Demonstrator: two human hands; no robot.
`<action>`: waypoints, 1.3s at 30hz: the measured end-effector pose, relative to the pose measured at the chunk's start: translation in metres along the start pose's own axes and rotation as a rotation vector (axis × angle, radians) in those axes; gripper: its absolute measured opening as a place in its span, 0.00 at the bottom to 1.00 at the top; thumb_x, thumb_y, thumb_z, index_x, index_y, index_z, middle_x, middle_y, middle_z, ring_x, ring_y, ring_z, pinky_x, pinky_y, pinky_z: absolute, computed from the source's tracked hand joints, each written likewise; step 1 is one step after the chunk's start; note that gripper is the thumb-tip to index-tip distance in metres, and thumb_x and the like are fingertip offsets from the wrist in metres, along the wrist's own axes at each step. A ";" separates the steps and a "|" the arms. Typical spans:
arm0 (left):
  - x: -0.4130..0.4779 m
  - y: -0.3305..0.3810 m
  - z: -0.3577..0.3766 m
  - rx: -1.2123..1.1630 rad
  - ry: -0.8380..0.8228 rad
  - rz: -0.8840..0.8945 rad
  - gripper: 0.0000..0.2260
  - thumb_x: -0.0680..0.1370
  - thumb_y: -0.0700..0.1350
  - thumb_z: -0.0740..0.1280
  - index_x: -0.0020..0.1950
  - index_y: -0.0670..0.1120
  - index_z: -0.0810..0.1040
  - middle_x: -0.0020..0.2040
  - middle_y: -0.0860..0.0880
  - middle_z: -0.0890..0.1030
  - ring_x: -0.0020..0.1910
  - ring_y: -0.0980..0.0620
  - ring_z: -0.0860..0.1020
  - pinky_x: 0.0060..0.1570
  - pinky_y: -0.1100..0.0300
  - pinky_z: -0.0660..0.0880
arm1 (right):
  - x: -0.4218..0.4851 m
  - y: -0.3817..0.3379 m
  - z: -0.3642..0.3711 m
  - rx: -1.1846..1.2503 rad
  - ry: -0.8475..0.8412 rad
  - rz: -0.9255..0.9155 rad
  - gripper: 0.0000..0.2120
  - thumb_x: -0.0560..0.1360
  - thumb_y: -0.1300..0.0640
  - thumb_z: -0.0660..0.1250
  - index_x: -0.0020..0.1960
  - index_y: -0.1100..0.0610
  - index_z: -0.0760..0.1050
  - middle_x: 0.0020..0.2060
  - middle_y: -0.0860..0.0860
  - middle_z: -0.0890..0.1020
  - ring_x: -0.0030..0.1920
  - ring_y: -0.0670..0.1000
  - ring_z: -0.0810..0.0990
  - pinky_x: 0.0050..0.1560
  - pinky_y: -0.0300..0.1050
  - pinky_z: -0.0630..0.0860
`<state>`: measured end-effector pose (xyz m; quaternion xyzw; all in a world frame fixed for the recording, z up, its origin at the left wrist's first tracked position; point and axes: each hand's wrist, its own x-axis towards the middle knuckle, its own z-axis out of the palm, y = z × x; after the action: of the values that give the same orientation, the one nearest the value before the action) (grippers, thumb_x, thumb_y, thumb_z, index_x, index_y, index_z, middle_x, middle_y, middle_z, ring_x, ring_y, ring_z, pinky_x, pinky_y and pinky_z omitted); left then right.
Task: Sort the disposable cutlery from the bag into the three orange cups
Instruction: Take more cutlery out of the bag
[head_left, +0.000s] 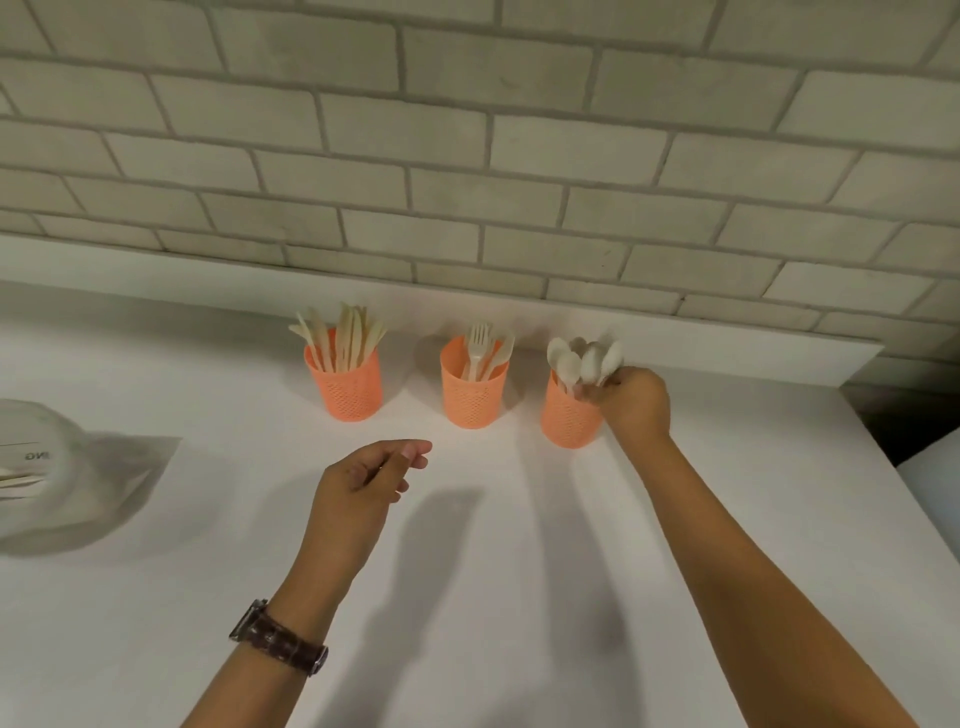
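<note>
Three orange perforated cups stand in a row near the wall. The left cup (352, 392) holds several pale knives (345, 332). Several forks (480, 351) stand in the middle cup (472, 397). The right cup (566, 421) holds several white spoons (582, 358). My right hand (636, 402) is at that cup's rim, fingers closed around the spoon handles. My left hand (363, 486) hovers over the counter in front of the cups, fingers loosely curled and holding nothing. A translucent bag (67, 467) lies at the far left with some pale cutlery inside.
The white counter (467, 597) runs to a brick-tiled wall (467, 156) behind the cups. The counter's right edge (878, 467) drops off to a dark gap. A brown-strapped watch (280, 636) is on my left wrist.
</note>
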<state>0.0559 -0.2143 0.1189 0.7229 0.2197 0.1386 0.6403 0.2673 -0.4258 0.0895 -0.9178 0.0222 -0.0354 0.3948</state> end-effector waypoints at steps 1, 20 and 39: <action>0.001 0.000 -0.008 0.005 0.002 0.002 0.10 0.78 0.42 0.62 0.46 0.51 0.83 0.38 0.58 0.83 0.32 0.62 0.74 0.40 0.64 0.73 | -0.006 -0.004 -0.003 -0.017 0.028 0.002 0.11 0.72 0.55 0.70 0.43 0.64 0.80 0.40 0.58 0.84 0.46 0.56 0.81 0.38 0.35 0.69; 0.039 -0.055 -0.381 0.787 0.300 0.348 0.07 0.71 0.41 0.72 0.44 0.53 0.82 0.53 0.48 0.79 0.52 0.46 0.76 0.51 0.57 0.72 | -0.261 -0.192 0.188 0.344 -0.500 -0.185 0.08 0.72 0.57 0.71 0.41 0.44 0.82 0.29 0.40 0.76 0.30 0.45 0.70 0.35 0.32 0.69; 0.111 -0.099 -0.457 0.719 0.039 0.070 0.31 0.69 0.29 0.61 0.68 0.53 0.70 0.66 0.50 0.65 0.58 0.47 0.72 0.48 0.64 0.70 | -0.271 -0.363 0.377 -0.346 -0.825 -0.618 0.28 0.74 0.60 0.66 0.72 0.56 0.61 0.66 0.54 0.72 0.64 0.53 0.72 0.58 0.37 0.68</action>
<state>-0.0824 0.2438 0.0765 0.9061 0.2419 0.0881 0.3357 0.0326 0.1150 0.0811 -0.8709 -0.4001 0.2174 0.1849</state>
